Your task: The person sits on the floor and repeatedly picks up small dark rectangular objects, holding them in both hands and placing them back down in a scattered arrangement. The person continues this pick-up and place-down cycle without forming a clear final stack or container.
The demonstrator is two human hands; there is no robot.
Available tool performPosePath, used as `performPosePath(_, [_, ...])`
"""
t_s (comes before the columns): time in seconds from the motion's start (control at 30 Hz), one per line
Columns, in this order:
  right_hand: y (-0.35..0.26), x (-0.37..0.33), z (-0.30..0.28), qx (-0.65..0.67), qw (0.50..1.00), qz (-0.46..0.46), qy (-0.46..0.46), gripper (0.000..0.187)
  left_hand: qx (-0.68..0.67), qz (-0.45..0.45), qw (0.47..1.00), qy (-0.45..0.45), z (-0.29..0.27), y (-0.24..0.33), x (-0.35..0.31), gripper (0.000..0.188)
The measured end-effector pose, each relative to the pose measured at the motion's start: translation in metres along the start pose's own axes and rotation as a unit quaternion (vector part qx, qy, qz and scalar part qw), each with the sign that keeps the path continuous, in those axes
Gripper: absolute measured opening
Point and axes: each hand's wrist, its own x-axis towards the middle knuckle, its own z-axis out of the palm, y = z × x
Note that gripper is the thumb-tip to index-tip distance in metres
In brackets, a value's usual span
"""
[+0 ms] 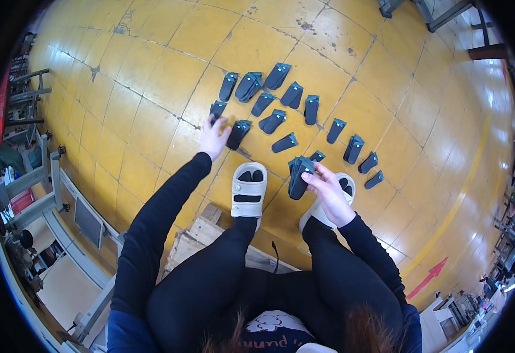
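Seated person's left hand [213,136] reaches open-fingered onto a dark fabric piece [238,133] on the yellow floor [151,88], while the right hand [328,191] grips a stack of pieces [298,176].

pieces [293,94] scattered on floor [151,76] before sandals [248,188]; pallet [201,232] behind

Right hand [330,194] holding dark pieces [298,176], left hand [213,136] reaching floor pieces [237,133]

Yellow tiled floor [151,117] beneath you.
Dark folded pieces [293,94] lie scattered across it, near your wooden pallet [196,235].
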Motion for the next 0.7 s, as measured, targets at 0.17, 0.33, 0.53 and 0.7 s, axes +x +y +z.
performPosePath(0.17, [0.007,0.004,-0.018,-0.004,1.0,0.002,0.014,0.04,0.096,0.005,0.987,-0.129,-0.003,-0.011,0.032,0.044])
performPosePath(0.33, [0.004,0.005,-0.011,0.003,1.0,0.001,0.007,0.04,0.033,0.0,0.99,-0.136,-0.004,-0.036,0.023,0.048])
performPosePath(0.53, [0.002,0.007,-0.015,-0.008,1.0,-0.004,-0.013,0.039,0.06,-0.005,0.992,-0.107,-0.01,-0.025,-0.001,0.041])
performPosePath(0.7, [-0.004,0.004,-0.008,-0.026,0.999,-0.033,-0.027,0.04,-0.108,0.042,0.988,-0.105,-0.021,0.045,-0.024,0.039])
